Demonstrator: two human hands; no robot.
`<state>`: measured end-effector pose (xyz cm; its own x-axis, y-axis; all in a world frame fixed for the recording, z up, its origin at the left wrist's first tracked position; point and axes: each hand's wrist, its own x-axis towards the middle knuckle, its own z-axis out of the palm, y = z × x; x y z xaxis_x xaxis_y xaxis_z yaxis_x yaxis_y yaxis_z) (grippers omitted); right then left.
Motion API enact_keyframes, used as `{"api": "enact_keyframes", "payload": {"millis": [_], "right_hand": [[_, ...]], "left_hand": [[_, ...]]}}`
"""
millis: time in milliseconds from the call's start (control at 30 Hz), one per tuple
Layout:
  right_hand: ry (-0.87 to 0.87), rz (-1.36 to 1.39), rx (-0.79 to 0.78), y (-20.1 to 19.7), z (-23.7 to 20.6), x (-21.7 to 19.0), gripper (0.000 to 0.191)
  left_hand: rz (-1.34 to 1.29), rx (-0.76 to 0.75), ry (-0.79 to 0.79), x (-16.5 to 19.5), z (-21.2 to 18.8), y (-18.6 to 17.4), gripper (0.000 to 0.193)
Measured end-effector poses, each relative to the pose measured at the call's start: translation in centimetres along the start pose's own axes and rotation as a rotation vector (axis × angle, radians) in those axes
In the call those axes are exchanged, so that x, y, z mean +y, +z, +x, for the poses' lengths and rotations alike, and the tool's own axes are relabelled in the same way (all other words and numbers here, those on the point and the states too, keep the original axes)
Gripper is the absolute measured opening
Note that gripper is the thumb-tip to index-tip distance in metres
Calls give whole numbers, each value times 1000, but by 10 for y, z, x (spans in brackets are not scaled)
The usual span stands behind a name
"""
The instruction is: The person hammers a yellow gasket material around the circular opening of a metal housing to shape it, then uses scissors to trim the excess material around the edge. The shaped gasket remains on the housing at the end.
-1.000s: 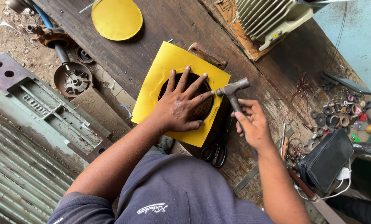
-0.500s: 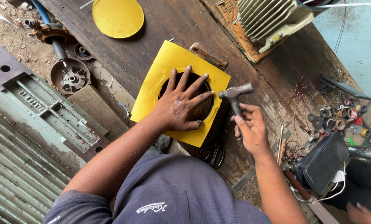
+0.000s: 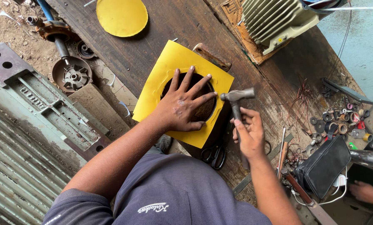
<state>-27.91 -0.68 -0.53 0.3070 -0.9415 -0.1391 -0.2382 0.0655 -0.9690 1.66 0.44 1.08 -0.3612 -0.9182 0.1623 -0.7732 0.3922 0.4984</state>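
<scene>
The left hand [image 3: 185,104] lies flat with its fingers spread wide over the round dark opening in a yellow square sheet [image 3: 165,79], the palm pressing the sheet's near edge and the fingertips reaching across the hole toward its far rim. The sheet rests at an angle on the dark wooden workbench [image 3: 182,25], its near corner pointing toward the person and its far corner almost touching a rusty flat tool [image 3: 212,56] lying just beyond. The right hand [image 3: 248,135] is closed around the handle of a small hammer [image 3: 237,96], whose metal head hovers just off the sheet's right edge — close to the left fingertips but apart from them. Black scissors [image 3: 214,155] lie on the bench near the sheet's lower corner, between the two forearms. A yellow disc [image 3: 121,16] sits well apart at the far side of the bench, with bare wood between it and the sheet. To the right the bench is crowded — a finned grey motor housing [image 3: 274,21], tangled copper wire [image 3: 303,93], a scatter of small washers and rings [image 3: 340,121], and a black pouch [image 3: 324,166].
</scene>
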Motion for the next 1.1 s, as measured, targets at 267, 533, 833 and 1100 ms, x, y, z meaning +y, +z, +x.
{"api": "enact_keyframes", "payload": {"millis": [267,533,833,1100], "right_hand": [[-8,-35,48,11,-4,10,39],[-56,-65,24,13,-5,6,38],[-96,-1,57,11,-3,9,37],[-8,-27,22,8,-1,10,38]], "left_hand": [[18,-4,-2,0,0,0,98],[21,-8,-5,0,0,0,97],[12,0,-3,-1,0,0,97],[12,-19,-8,-1,-1,-1,97]]}}
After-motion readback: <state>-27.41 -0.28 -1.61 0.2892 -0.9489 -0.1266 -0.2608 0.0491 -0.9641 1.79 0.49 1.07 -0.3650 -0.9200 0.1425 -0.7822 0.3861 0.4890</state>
